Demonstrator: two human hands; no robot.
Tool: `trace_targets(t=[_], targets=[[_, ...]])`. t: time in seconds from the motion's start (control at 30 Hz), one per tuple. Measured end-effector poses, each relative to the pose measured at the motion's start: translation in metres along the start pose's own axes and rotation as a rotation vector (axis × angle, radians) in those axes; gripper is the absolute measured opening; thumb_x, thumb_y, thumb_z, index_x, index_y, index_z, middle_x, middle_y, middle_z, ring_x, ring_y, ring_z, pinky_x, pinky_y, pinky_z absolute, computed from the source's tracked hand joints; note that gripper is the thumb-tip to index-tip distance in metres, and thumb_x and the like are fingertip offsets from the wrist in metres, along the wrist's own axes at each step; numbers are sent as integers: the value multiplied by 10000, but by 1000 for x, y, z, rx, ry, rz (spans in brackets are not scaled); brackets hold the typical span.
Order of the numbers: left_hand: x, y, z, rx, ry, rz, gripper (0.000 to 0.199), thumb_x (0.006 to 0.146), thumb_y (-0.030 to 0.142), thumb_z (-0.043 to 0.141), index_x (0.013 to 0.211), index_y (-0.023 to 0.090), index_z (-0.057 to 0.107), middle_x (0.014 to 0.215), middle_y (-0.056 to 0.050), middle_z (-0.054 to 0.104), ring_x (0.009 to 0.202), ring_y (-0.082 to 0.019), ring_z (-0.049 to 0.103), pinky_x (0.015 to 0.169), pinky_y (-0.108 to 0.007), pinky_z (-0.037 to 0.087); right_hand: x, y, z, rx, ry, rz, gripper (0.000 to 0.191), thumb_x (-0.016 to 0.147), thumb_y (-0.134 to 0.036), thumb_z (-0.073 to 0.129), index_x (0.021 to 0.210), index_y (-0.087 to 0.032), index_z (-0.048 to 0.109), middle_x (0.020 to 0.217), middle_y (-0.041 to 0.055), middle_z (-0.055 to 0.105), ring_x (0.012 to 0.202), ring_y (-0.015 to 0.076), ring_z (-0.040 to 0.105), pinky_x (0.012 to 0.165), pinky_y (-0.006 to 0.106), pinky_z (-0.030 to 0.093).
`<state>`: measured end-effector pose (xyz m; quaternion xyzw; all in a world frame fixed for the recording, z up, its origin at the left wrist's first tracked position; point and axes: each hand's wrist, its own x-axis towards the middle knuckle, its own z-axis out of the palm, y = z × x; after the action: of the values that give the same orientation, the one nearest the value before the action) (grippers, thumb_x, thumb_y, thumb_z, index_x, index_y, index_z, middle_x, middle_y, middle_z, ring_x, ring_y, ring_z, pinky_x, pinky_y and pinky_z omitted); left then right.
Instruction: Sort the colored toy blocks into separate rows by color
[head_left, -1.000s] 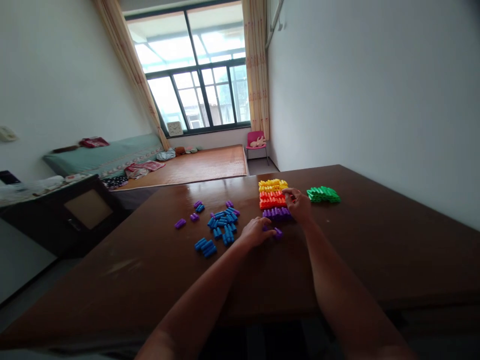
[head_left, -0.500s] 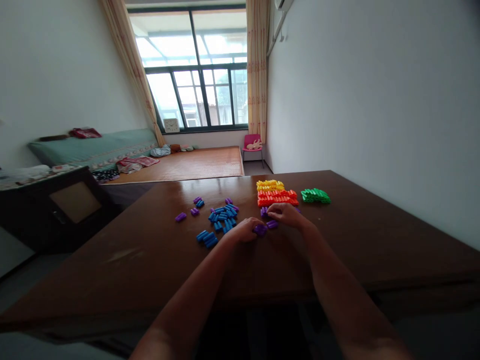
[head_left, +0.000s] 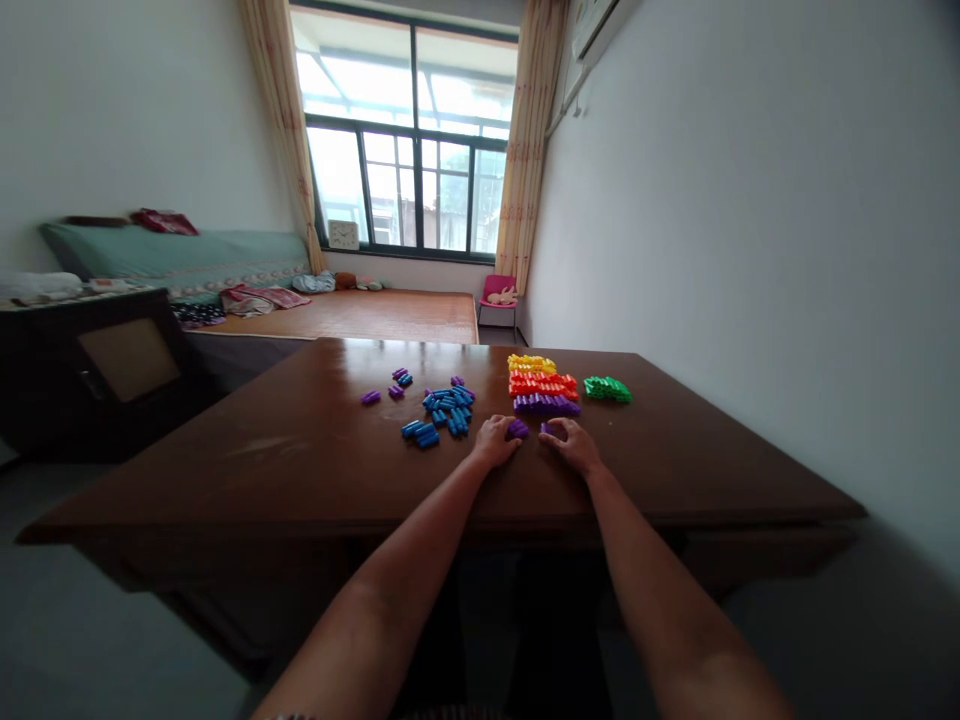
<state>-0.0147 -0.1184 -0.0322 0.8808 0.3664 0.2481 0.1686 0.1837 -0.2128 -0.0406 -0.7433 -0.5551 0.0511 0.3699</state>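
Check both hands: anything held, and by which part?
Right hand: small purple plastic piece, by its right end. Left hand: fingers at the left side of purple plastic cluster; can't tell if gripped.

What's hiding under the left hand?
Purple pieces poke out by the left hand, over the brown table. The hand covers whatever is beneath it, so I can't tell more.

Daylight from the window (head_left: 405, 140) glares on the dim table's (head_left: 262, 480) far edge; foreground shadowy
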Motion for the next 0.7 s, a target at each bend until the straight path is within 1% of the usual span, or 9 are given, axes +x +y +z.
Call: trace_targets(t=[0.1, 0.2, 0.27, 0.33, 0.4, 0.47, 0.57, 0.63, 0.7], targets=[[-5, 1, -1, 22, -12, 16, 380, 786, 302, 616, 1157, 231, 648, 1051, -49, 639, 994, -206, 588, 917, -304, 461, 0, 2, -1, 27, -54, -48, 453, 747, -435, 652, 1154, -238, 615, 1031, 41, 680, 749, 153, 627, 762, 324, 512], [-5, 3, -4, 35, -20, -5, 406, 798, 354, 605, 1181, 223, 638, 1011, -56, 641, 997, -221, 595, 911, -318, 465, 2, 4, 0, -12, -88, -74, 435, 782, -394, 616, 1187, -236, 612, 1006, 40, 685, 776, 158, 634, 780, 329, 509], [-3, 6, -8, 31, -46, -25, 502, 791, 430, 619, 1256, 245, 588, 1089, -57, 629, 1034, -228, 593, 917, -323, 466, 5, 3, 1, -60, -92, -86, 431, 787, -416, 614, 1177, -234, 629, 1005, 49, 680, 823, 174, 641, 786, 325, 504], [1, 9, -11, 31, -103, -8, 550, 773, 473, 637, 1290, 303, 556, 1227, -36, 585, 1106, -228, 573, 936, -314, 459, 8, 2, 1, -100, -101, -86, 423, 788, -455, 614, 1153, -243, 650, 989, 50, 677, 857, 189, 644, 780, 320, 498], [6, 10, -14, 41, -179, 39, 523, 758, 470, 656, 1261, 356, 573, 1302, 0, 552, 1150, -228, 556, 943, -301, 453, 10, 1, 1, -111, -106, -81, 410, 779, -474, 621, 1120, -251, 664, 965, 45, 679, 860, 194, 643, 763, 315, 495], [10, 11, -14, 42, -219, 44, 466, 757, 493, 653, 1204, 370, 616, 1263, 13, 585, 1118, -228, 577, 918, -293, 460, 9, 2, 1, -86, -101, -77, 402, 766, -472, 630, 1096, -246, 664, 954, 37, 682, 814, 183, 637, 730, 307, 494], [12, 8, -10, 11, -133, -16, 424, 832, 595, 517, 1103, 316, 685, 1150, -14, 636, 997, -206, 625, 853, -275, 470, 5, 4, 0, -49, -78, -76, 422, 745, -458, 635, 1097, -227, 646, 1004, 37, 673, 696, 140, 607, 674, 289, 489], [12, 5, -5, -5, -55, -31, 488, 906, 585, 377, 996, 254, 725, 1053, -43, 660, 935, -190, 636, 829, -269, 466, 3, 5, 0, -42, -66, -78, 438, 736, -448, 632, 1111, -220, 638, 1035, 41, 664, 656, 120, 588, 664, 281, 486], [13, 3, -1, -17, -28, -25, 523, 937, 547, 332, 910, 215, 735, 953, -62, 671, 896, -188, 635, 816, -270, 464, 2, 5, 0, -46, -68, -76, 442, 735, -443, 628, 1116, -219, 639, 1038, 41, 664, 656, 117, 585, 670, 281, 488]])
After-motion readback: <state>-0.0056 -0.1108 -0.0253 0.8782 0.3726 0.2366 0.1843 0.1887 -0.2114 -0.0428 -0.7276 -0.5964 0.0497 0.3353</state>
